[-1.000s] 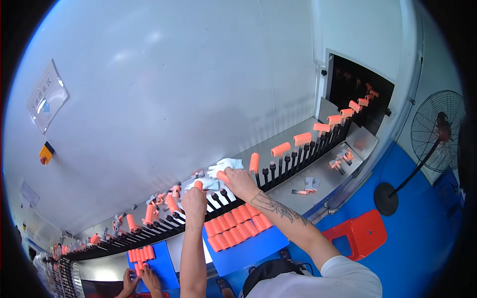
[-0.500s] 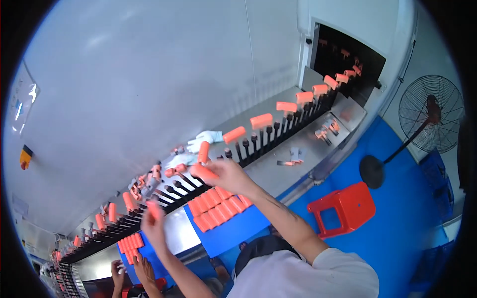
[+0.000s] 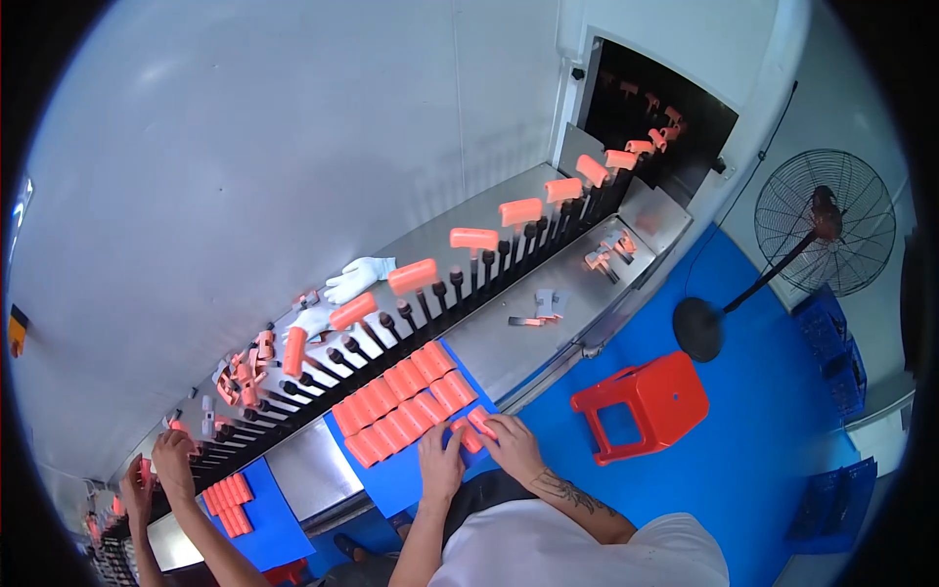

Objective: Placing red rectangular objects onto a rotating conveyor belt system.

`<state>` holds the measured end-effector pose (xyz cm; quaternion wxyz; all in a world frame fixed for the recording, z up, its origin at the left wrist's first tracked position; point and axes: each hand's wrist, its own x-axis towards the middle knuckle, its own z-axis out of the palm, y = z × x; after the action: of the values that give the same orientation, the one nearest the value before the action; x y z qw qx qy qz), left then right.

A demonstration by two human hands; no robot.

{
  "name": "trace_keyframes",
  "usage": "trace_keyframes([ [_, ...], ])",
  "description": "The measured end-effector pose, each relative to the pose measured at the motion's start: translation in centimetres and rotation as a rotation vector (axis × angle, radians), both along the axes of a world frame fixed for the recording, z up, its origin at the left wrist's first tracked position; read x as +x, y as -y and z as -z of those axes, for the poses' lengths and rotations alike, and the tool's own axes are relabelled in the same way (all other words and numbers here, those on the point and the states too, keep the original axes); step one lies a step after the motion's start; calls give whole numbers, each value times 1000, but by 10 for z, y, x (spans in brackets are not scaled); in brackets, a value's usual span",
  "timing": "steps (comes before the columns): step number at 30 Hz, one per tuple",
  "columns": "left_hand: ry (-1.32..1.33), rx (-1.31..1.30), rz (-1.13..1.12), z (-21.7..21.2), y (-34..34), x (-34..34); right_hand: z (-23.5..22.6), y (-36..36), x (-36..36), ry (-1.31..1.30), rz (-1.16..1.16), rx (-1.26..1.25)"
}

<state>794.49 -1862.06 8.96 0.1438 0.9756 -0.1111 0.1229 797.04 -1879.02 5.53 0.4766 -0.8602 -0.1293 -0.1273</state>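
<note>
Both my hands are low at the near right corner of a blue mat (image 3: 399, 497). My left hand (image 3: 442, 464) has its thumb and fingers closed around an orange curved plastic shell (image 3: 470, 438). Close beside it, my right hand (image 3: 514, 452) pinches another orange shell (image 3: 480, 421). Both shells are at the end of the near row, at the mat's surface; whether they rest on it is partly hidden by my fingers. Two rows of similar orange shells (image 3: 396, 399) lie side by side on the mat.
Beyond the mat runs a line of black upright holders (image 3: 440, 293), several topped with orange shells (image 3: 473, 238), leading into a dark opening (image 3: 665, 93). White gloves (image 3: 358, 279) lie behind it. At left, another person's hands (image 3: 174, 466) reach the line. A red stool (image 3: 646, 406) stands right.
My hands have come down from the holder line to the mat, each with an orange shell. The other person's hands have moved from their mat up to the line. The view has shifted.
</note>
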Motion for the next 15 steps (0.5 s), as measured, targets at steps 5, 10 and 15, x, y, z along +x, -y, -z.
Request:
trace_keyframes([
  [5, -69, -134, 97, -1, 46, 3, 15, 34, 11, 7, -31, -11],
  [10, -80, -233, -20, 7, 89, 4, -10, 76, 25, 4, -76, 2],
  [15, -16, -337, -68, -21, 123, 42, -46, 118, 90, 71, -75, 187],
])
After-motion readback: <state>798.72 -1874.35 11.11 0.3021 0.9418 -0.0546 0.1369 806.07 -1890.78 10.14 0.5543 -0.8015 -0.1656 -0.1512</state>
